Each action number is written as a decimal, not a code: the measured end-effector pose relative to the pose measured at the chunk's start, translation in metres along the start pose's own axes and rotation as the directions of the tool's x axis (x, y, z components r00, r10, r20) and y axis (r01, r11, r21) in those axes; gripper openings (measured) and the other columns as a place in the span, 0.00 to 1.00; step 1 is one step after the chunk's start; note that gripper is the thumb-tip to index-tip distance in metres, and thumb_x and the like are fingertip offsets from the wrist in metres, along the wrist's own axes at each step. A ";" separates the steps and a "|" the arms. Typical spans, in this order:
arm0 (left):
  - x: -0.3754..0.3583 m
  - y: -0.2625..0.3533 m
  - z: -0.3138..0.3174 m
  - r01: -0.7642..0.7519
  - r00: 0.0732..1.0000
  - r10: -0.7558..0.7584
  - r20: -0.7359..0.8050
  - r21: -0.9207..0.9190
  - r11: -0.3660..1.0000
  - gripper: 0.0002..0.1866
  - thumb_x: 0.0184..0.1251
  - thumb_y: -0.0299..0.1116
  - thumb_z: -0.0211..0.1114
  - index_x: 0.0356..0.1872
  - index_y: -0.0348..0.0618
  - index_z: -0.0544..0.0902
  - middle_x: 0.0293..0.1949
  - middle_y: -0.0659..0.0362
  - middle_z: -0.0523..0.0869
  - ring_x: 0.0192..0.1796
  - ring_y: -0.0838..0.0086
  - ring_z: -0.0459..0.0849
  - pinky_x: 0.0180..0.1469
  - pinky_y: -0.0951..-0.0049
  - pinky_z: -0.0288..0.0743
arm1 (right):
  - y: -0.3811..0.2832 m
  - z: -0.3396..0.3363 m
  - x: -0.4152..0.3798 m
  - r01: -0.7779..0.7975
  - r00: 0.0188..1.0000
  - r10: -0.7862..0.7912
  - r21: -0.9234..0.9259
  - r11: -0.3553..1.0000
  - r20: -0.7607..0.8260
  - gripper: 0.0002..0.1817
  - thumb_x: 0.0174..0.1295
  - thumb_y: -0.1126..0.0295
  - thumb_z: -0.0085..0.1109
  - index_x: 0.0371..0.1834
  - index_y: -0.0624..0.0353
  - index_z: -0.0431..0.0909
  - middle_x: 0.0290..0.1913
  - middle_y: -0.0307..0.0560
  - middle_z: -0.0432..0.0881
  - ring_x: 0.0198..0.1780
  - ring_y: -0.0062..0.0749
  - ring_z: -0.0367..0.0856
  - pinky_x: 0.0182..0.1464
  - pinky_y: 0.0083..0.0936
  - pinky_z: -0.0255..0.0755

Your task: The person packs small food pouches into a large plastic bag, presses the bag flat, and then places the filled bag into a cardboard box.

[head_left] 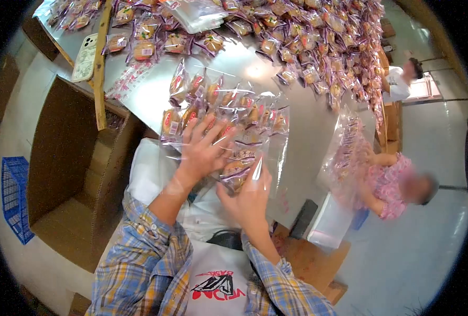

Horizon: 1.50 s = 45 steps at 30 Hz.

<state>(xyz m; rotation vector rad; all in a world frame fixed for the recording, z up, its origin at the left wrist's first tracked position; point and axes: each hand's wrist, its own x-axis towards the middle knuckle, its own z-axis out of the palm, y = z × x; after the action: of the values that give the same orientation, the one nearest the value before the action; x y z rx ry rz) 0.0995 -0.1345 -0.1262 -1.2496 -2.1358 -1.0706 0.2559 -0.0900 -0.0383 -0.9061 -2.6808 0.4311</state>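
A large clear plastic bag (279, 147) lies at the near edge of the metal table, with rows of small wrapped cakes (252, 113) in it. My left hand (205, 150) rests on the row at the left, fingers spread over the packs. At the bag's near end, my right hand (250, 197) has its thumb and fingers around a wrapped cake (236, 169). Whether the plastic film lies over or under my fingers is hard to tell.
Many wrapped cakes (318, 42) cover the far table. Flat clear bags (197, 16) lie among them. A phone (85, 58) and wooden strip (100, 68) are at left, above an open carton (60, 174). At right, a person in pink (384, 184) handles another bag (344, 152).
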 end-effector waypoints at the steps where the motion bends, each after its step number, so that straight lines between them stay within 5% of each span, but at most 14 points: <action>1: 0.000 -0.001 -0.003 0.002 1.000 -0.002 0.004 -0.004 1.000 0.21 0.63 0.45 0.72 0.58 0.64 0.90 0.64 0.65 0.87 0.72 0.63 0.76 0.79 0.52 0.56 | 0.000 0.004 -0.003 -0.011 1.000 0.011 0.001 1.000 -0.011 0.57 0.48 0.57 0.78 0.77 0.77 0.57 0.69 0.70 0.70 0.65 0.66 0.71 0.68 0.53 0.64; 12: -0.006 -0.006 0.002 0.014 0.999 -0.014 0.036 -0.017 1.000 0.27 0.57 0.41 0.80 0.60 0.58 0.87 0.64 0.64 0.87 0.73 0.64 0.76 0.80 0.53 0.55 | 0.031 0.028 0.009 0.095 0.986 -0.125 -0.246 0.965 -0.109 0.38 0.45 0.65 0.78 0.62 0.63 0.75 0.60 0.57 0.79 0.64 0.57 0.74 0.67 0.51 0.65; 18: -0.008 -0.007 0.006 -0.011 1.000 0.010 -0.016 -0.034 0.999 0.21 0.57 0.41 0.80 0.53 0.60 0.90 0.60 0.64 0.88 0.73 0.64 0.78 0.79 0.52 0.55 | 0.043 0.018 0.018 -0.119 0.988 0.146 0.360 0.925 -0.050 0.39 0.48 0.70 0.77 0.67 0.60 0.73 0.57 0.60 0.79 0.60 0.61 0.79 0.61 0.44 0.76; 21: -0.008 -0.009 0.006 -0.012 0.999 0.010 -0.033 -0.044 0.999 0.20 0.58 0.42 0.80 0.53 0.59 0.90 0.60 0.64 0.89 0.73 0.65 0.77 0.79 0.52 0.55 | 0.025 0.028 0.013 0.090 0.992 -0.059 0.300 0.950 -0.112 0.35 0.53 0.72 0.78 0.65 0.60 0.73 0.52 0.54 0.82 0.54 0.46 0.85 0.58 0.36 0.79; 24: -0.006 -0.009 0.003 -0.008 1.000 0.007 -0.018 -0.042 0.999 0.18 0.59 0.38 0.77 0.52 0.60 0.90 0.59 0.66 0.89 0.70 0.64 0.80 0.78 0.50 0.58 | 0.021 0.040 0.007 -0.244 0.952 0.307 0.608 0.755 0.002 0.36 0.56 0.71 0.78 0.67 0.60 0.69 0.53 0.52 0.83 0.51 0.38 0.86 0.56 0.33 0.80; 25: -0.008 -0.008 0.005 0.034 0.999 -0.034 -0.001 -0.067 0.997 0.20 0.60 0.38 0.76 0.56 0.61 0.89 0.60 0.67 0.88 0.71 0.65 0.79 0.79 0.50 0.55 | 0.025 0.038 0.008 -0.290 0.926 0.371 0.759 0.583 0.070 0.34 0.62 0.69 0.75 0.68 0.60 0.66 0.56 0.50 0.83 0.53 0.32 0.85 0.57 0.30 0.80; 28: -0.007 -0.007 0.003 0.016 1.000 -0.016 0.008 -0.091 0.996 0.23 0.60 0.37 0.75 0.59 0.62 0.88 0.62 0.69 0.87 0.72 0.65 0.78 0.80 0.51 0.54 | 0.053 0.045 0.011 -0.405 0.806 0.519 0.905 0.131 0.285 0.34 0.64 0.69 0.74 0.66 0.59 0.60 0.57 0.49 0.79 0.55 0.31 0.82 0.51 0.27 0.81; 29: -0.004 -0.006 -0.002 0.004 0.999 -0.001 0.043 -0.071 0.997 0.22 0.60 0.37 0.74 0.58 0.62 0.88 0.62 0.70 0.87 0.72 0.66 0.77 0.81 0.51 0.52 | 0.054 0.047 0.015 -0.401 0.771 0.551 0.915 0.031 0.320 0.36 0.65 0.68 0.74 0.70 0.64 0.61 0.61 0.50 0.78 0.58 0.34 0.81 0.57 0.30 0.80; 32: -0.007 -0.009 0.000 -0.035 0.999 0.038 0.032 -0.091 0.995 0.20 0.59 0.37 0.74 0.55 0.62 0.90 0.63 0.70 0.87 0.72 0.66 0.77 0.81 0.52 0.52 | 0.057 0.061 0.019 -0.453 0.802 0.548 0.840 0.298 0.238 0.39 0.66 0.66 0.73 0.74 0.68 0.63 0.66 0.54 0.76 0.62 0.38 0.79 0.64 0.33 0.77; 35: -0.005 -0.011 -0.002 -0.066 0.997 0.071 0.037 -0.112 0.992 0.18 0.59 0.38 0.74 0.52 0.62 0.91 0.64 0.70 0.87 0.72 0.65 0.77 0.81 0.52 0.52 | 0.051 0.067 0.032 -0.338 0.864 0.496 0.836 0.433 0.092 0.42 0.65 0.65 0.75 0.77 0.68 0.61 0.71 0.58 0.72 0.66 0.41 0.77 0.68 0.35 0.74; 39: -0.005 -0.010 -0.003 -0.063 0.996 0.068 0.050 -0.109 0.992 0.18 0.58 0.39 0.75 0.52 0.62 0.92 0.63 0.70 0.87 0.72 0.64 0.77 0.81 0.53 0.52 | 0.032 0.050 0.034 -0.348 0.841 0.534 0.842 0.413 0.085 0.43 0.64 0.70 0.75 0.78 0.63 0.58 0.63 0.52 0.79 0.59 0.32 0.81 0.61 0.30 0.78; 42: -0.007 -0.010 -0.002 -0.038 0.997 0.044 0.058 -0.107 0.994 0.19 0.58 0.40 0.74 0.52 0.62 0.92 0.63 0.69 0.88 0.72 0.64 0.77 0.80 0.54 0.52 | 0.042 0.050 0.020 -0.237 0.963 0.225 0.872 0.429 0.150 0.54 0.57 0.67 0.81 0.80 0.61 0.50 0.70 0.55 0.72 0.70 0.45 0.75 0.67 0.40 0.75; 45: -0.010 -0.011 0.002 -0.038 0.999 0.041 0.036 -0.086 0.996 0.18 0.60 0.40 0.72 0.53 0.62 0.91 0.64 0.69 0.87 0.73 0.64 0.76 0.80 0.55 0.53 | 0.046 0.051 0.020 -0.041 0.997 0.079 0.796 0.604 -0.008 0.52 0.55 0.67 0.82 0.78 0.62 0.56 0.69 0.53 0.73 0.69 0.43 0.76 0.68 0.38 0.74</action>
<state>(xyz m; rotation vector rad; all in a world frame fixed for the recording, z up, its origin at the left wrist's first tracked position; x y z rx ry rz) 0.0948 -0.1416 -0.1389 -1.3552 -2.1033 -1.1405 0.2478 -0.0525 -0.0984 -0.6792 -2.0145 1.4578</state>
